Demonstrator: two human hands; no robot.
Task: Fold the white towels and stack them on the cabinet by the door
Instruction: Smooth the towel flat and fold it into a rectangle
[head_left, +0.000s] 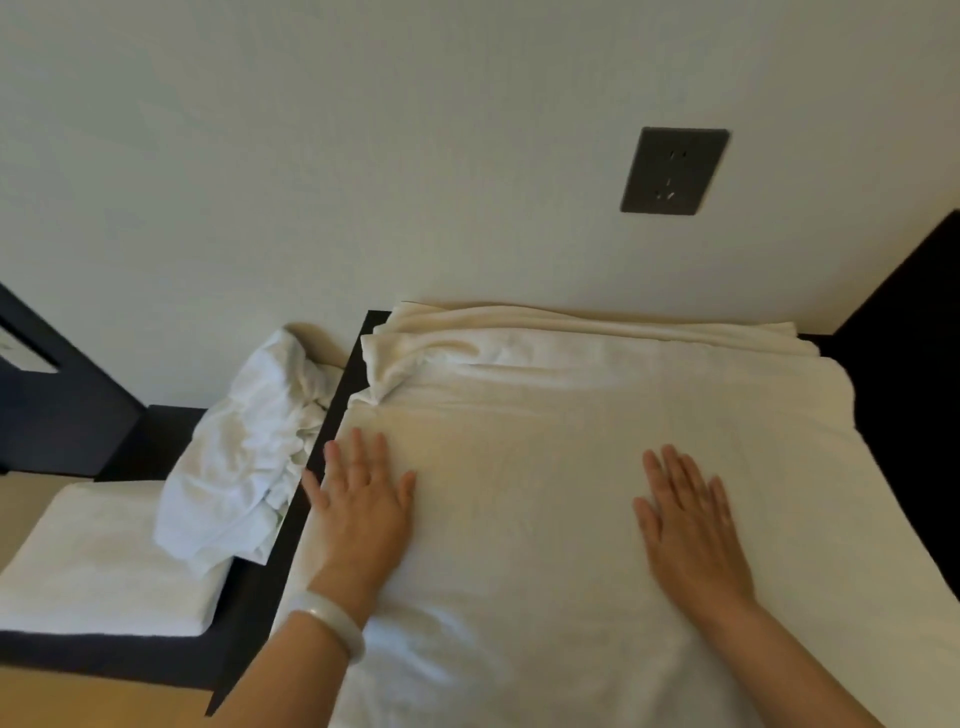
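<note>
A large white towel (545, 447) lies spread over a dark cabinet top (332, 410) against the wall, its far edge bunched in folds. My left hand (361, 499) presses flat on the towel near its left edge, fingers straight; a pale bangle is on that wrist. My right hand (685, 514) lies flat on the towel's right half, fingers straight. A crumpled white towel (244, 457) is heaped to the left of the cabinet edge. A folded white towel (104, 561) rests on a lower dark surface at the far left.
A cream wall rises right behind the cabinet, with a dark socket plate (672, 170) above the towel. Dark furniture (904, 332) stands at the right edge. Another dark piece (52, 395) sits at the far left. Pale floor (104, 696) shows bottom left.
</note>
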